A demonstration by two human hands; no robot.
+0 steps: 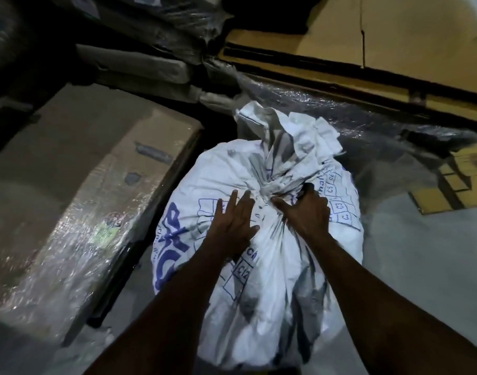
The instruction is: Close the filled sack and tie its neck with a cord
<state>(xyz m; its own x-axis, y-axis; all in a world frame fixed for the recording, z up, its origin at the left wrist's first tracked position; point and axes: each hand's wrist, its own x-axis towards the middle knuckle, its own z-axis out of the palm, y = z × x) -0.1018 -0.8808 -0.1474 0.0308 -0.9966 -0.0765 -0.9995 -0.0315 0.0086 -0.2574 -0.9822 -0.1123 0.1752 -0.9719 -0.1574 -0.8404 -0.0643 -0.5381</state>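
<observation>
A: Where is the sack (pixel 259 266) and how does it lie?

B: It lies on the grey floor (pixel 408 253), in the middle of the view, between a plastic-wrapped box (pixel 77 190) on the left and crinkled plastic sheet (pixel 354 109) behind and right. Its long axis goes from the person, at the bottom of the view, away toward the top. The gathered neck (pixel 275 188) is at the far end, and the loose mouth (pixel 286 136) opens out behind it, pointing away and a little upward.

A: Is the neck bound?

B: It is bunched tight into a knot-like twist. I cannot tell if a cord is around it.

A: And the hands?

B: The left hand (pixel 234 223) lies flat on the sack, just beside the neck, fingers straight and slightly spread, holding nothing. The right hand (pixel 305 209) presses at the neck, thumb toward the twist, its fingers curled over the far side, so I cannot tell if they grip the cloth.

A: Any writing?

B: Blue print on white. Large blue letters on the left side, unreadable. Small boxes read "C12", "C3", "C5", "C6". Part of a word, "ch", is near the left wrist.
</observation>
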